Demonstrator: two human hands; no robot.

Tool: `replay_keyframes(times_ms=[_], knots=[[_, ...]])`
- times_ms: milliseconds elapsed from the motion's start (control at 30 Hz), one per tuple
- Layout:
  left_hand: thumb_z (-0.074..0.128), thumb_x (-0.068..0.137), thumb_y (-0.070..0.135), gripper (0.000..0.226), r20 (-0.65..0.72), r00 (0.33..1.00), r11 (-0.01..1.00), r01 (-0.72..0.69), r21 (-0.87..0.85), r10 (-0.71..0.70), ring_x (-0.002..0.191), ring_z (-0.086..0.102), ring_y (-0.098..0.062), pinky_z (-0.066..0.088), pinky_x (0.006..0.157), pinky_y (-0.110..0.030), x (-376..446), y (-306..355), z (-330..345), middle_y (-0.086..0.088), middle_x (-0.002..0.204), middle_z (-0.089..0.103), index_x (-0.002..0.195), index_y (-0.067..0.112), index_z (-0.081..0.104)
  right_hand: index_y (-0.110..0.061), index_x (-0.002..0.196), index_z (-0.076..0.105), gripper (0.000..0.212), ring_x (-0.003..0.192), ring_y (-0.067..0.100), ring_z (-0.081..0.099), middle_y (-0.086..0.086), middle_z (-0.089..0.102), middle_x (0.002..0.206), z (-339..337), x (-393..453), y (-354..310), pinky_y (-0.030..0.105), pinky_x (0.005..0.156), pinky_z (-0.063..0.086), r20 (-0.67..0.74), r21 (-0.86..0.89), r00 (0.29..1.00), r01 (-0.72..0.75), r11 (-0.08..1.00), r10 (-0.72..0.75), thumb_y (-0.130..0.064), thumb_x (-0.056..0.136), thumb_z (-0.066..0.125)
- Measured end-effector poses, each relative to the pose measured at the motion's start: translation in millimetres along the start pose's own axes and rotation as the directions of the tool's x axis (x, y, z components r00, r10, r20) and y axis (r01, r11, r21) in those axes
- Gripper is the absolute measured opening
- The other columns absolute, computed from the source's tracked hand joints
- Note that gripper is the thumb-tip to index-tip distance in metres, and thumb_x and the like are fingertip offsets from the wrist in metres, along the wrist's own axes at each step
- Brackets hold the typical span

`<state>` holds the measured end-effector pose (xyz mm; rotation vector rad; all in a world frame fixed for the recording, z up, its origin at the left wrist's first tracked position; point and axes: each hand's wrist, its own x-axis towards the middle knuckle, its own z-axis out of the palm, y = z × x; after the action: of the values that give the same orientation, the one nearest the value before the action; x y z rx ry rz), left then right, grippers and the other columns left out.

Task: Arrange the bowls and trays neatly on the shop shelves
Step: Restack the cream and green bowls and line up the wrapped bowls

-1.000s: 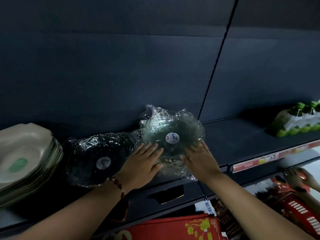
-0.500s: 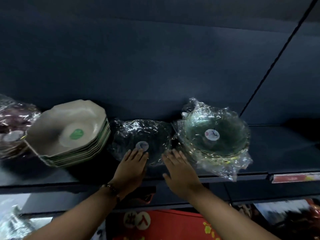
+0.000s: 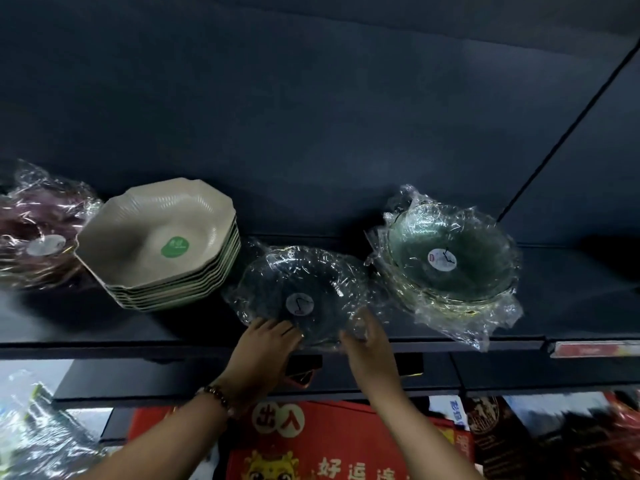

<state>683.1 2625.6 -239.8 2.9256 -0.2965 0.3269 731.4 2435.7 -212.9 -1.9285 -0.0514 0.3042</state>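
Dark shelf (image 3: 104, 336), frame centre: left hand (image 3: 265, 342) and right hand (image 3: 363, 337), fingers straight, touching wrapped clear bowl (image 3: 301, 289); beige bowl stack (image 3: 162, 244) sitting left.

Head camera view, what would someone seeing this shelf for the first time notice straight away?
Probably the stack of beige octagonal bowls with a green sticker, bright against the dark shelf at left. Next, at centre front, the left hand and right hand touch a dark plastic-wrapped bowl with a round label. A green glass bowl in crinkled wrap sits to its right.
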Motion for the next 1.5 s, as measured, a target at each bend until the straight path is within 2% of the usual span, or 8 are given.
replay_keyframes(times_ms=[167, 333, 533, 633, 800, 933, 1267, 1500], knots=[[0.052, 0.077, 0.022, 0.017, -0.172, 0.98, 0.992, -0.111, -0.062, 0.099, 0.075, 0.056, -0.016, 0.034, 0.077, -0.026, -27, 19, -22, 0.007, 0.081, 0.064, 0.089, 0.022, 0.064, -0.022, 0.123, 0.051, 0.048, 0.099, 0.021, 0.062, -0.005, 0.062, 0.113, 10, -1, 1, 0.04, 0.087, 0.052, -0.073, 0.287, 0.95, -0.272, 0.919, 0.304, -0.027, 0.079, 0.069], [0.051, 0.079, 0.026, 0.03, -0.202, 0.979, 0.994, -0.027, -0.107, 0.004, 0.115, 0.056, -0.024, 0.029, 0.11, -0.046, -50, 29, -33, 0.003, 0.11, 0.067, 0.102, 0.02, 0.071, -0.001, 0.074, 0.063, 0.013, 0.046, 0.023, 0.058, 0.014, 0.061, 0.062, 15, -8, -14, 0.028, 0.046, 0.05, 0.114, 0.437, 0.805, -0.567, 0.698, 0.583, 0.006, 0.082, 0.055], [0.031, 0.071, 0.09, 0.093, -0.006, 0.842, 0.689, 0.437, -0.578, -0.539, 0.147, -0.018, -0.011, -0.007, 0.119, -0.037, -68, 35, -61, 0.011, 0.161, -0.017, 0.149, 0.048, 0.005, 0.006, 0.09, 0.063, 0.014, 0.05, 0.021, 0.064, 0.017, 0.069, 0.069, -20, -43, -37, 0.024, 0.038, 0.049, 0.169, 0.433, 0.87, -0.488, 0.758, 0.464, 0.008, 0.09, 0.049], [0.051, 0.053, 0.087, 0.113, 0.184, 0.708, 0.281, 0.486, -0.828, -0.682, 0.144, 0.015, -0.005, 0.019, 0.113, -0.03, -62, 35, -78, 0.015, 0.159, 0.01, 0.145, 0.049, -0.003, 0.005, 0.103, 0.062, 0.018, 0.064, 0.023, 0.069, 0.017, 0.074, 0.081, -37, -52, -47, 0.029, 0.046, 0.054, 0.158, 0.463, 0.898, -0.435, 0.772, 0.412, 0.008, 0.09, 0.051], [0.073, 0.064, 0.039, 0.075, 0.192, 0.769, 0.161, 0.358, -0.92, -0.61, 0.117, 0.058, -0.011, 0.043, 0.102, -0.043, -33, 47, -82, 0.012, 0.129, 0.062, 0.133, 0.043, 0.044, -0.005, 0.136, 0.045, 0.057, 0.11, 0.027, 0.063, 0.012, 0.071, 0.109, -59, -45, -50, 0.046, 0.098, 0.047, 0.08, 0.466, 0.922, -0.371, 0.803, 0.379, -0.001, 0.083, 0.065], [0.07, 0.06, 0.012, 0.065, 0.155, 0.816, 0.058, 0.225, -0.973, -0.557, 0.105, 0.066, -0.026, 0.048, 0.096, -0.059, 2, 67, -96, -0.005, 0.111, 0.07, 0.121, 0.03, 0.058, -0.003, 0.122, 0.055, 0.038, 0.098, 0.03, 0.069, 0.012, 0.074, 0.101, -88, -36, -52, 0.043, 0.083, 0.053, 0.006, 0.49, 0.937, -0.306, 0.816, 0.348, -0.003, 0.086, 0.064], [0.058, 0.08, -0.004, 0.075, 0.115, 0.882, 0.041, 0.15, -0.988, -0.457, 0.113, 0.063, -0.018, 0.046, 0.1, -0.051, 96, 129, -93, 0.005, 0.12, 0.068, 0.139, 0.039, 0.044, -0.04, 0.145, 0.019, 0.071, 0.105, -0.025, 0.042, -0.037, 0.041, 0.125, -177, -35, -79, 0.015, 0.096, 0.034, -0.325, -0.089, 0.924, 0.184, 0.979, -0.203, -0.031, 0.091, 0.063], [0.053, 0.089, -0.001, 0.073, 0.127, 0.878, 0.233, 0.258, -0.938, -0.463, 0.049, 0.049, -0.006, 0.043, 0.047, -0.018, 165, 169, -63, -0.029, 0.114, 0.061, 0.146, 0.039, 0.033, -0.036, 0.146, 0.02, 0.078, 0.142, 0.027, 0.029, 0.005, 0.015, 0.159, -245, 34, -45, 0.05, 0.11, 0.033, -0.21, -0.549, 0.946, 0.095, 0.831, -0.246, -0.06, 0.081, 0.056]])
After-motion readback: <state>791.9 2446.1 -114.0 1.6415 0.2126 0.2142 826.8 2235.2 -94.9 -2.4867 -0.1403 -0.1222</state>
